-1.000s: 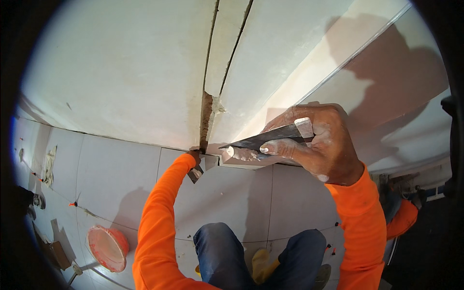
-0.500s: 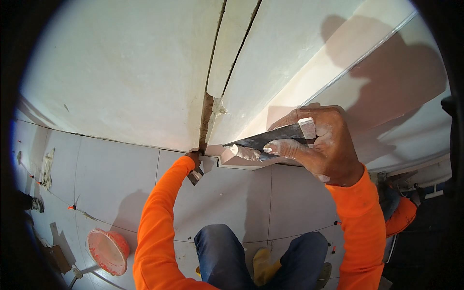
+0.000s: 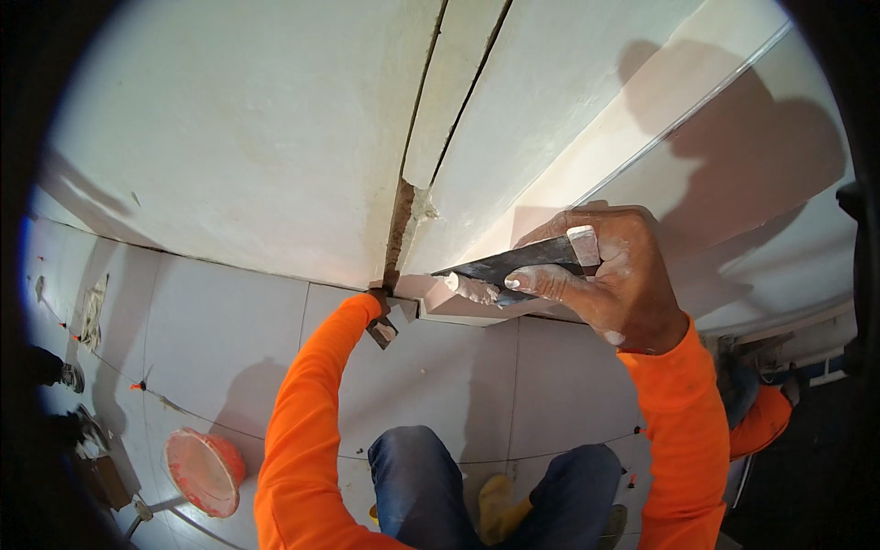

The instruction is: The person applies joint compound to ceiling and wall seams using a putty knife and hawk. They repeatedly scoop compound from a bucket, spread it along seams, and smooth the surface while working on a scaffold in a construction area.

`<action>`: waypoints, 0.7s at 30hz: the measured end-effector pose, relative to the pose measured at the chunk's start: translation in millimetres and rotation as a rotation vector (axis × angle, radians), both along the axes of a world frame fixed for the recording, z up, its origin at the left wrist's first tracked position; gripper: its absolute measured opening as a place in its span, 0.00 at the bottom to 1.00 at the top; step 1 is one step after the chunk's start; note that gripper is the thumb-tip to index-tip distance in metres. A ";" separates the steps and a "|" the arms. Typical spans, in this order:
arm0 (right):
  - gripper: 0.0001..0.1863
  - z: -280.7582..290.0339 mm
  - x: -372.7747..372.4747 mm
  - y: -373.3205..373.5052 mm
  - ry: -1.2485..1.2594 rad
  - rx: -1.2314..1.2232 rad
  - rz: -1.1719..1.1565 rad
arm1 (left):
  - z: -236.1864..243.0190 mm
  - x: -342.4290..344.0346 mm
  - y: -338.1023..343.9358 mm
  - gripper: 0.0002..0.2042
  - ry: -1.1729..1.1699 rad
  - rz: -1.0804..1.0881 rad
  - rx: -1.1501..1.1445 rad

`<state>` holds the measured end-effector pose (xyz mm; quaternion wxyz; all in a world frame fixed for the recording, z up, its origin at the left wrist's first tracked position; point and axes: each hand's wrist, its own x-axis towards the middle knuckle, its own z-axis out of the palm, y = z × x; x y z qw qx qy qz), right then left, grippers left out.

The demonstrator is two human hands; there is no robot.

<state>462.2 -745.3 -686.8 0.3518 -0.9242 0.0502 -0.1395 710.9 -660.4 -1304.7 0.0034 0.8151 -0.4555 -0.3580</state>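
My right hand (image 3: 619,275) grips a wide putty knife (image 3: 513,263) in front of the wall. A lump of wet off-white filler (image 3: 472,289) clings to the blade's near edge, and my thumb, smeared white, lies along the blade. Low at the foot of the wall, my left hand (image 3: 379,298) is closed on a smaller putty knife (image 3: 383,332), with a pale smear on its dark blade. The sleeve partly hides those fingers. Just above that hand runs a rough brown gap (image 3: 399,229) in the pale wall (image 3: 238,137), below a narrow strip with dark joints.
A pink-stained bucket (image 3: 203,472) stands on the grey tiled floor (image 3: 220,321) at left. Orange tile spacers (image 3: 138,386) and a rag (image 3: 93,312) lie farther left. Another person's shoes (image 3: 92,429) show at the left edge, and an orange sleeve (image 3: 763,420) at right.
The view has shifted slightly, and both hands keep their grip on the knives. At the left edge, another shoe of the other person has come into view beside a cardboard box.
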 end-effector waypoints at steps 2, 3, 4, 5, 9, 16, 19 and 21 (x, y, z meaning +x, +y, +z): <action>0.09 1.0 0.2 0.9 0.011 0.043 -0.010 | -7.0 -1.3 -0.5 0.32 0.003 0.004 -0.004; 0.09 1.7 0.2 1.0 0.015 0.028 -0.001 | -10.0 -1.7 -0.6 0.32 -0.001 0.004 -0.007; 0.09 2.8 -0.5 1.0 -0.001 0.010 0.014 | -12.7 -1.7 -0.6 0.32 -0.002 0.004 -0.012; 0.09 3.6 -1.0 0.8 -0.005 -0.018 0.015 | -14.6 -1.5 -0.5 0.32 -0.004 0.003 -0.016; 0.09 5.1 -3.4 -1.0 0.050 -0.006 -0.006 | -14.7 0.1 -0.5 0.32 0.000 -0.004 -0.019; 0.14 -13.3 -1.8 9.9 -0.146 0.106 -0.009 | -2.7 1.7 -5.3 0.32 0.004 -0.032 0.036; 0.14 -14.0 -7.5 17.0 -0.105 0.180 -0.001 | 2.1 2.4 -8.1 0.32 -0.008 -0.045 0.062; 0.15 -10.5 -9.1 18.0 -0.060 0.131 0.009 | 5.9 2.3 -8.1 0.31 -0.015 -0.054 0.082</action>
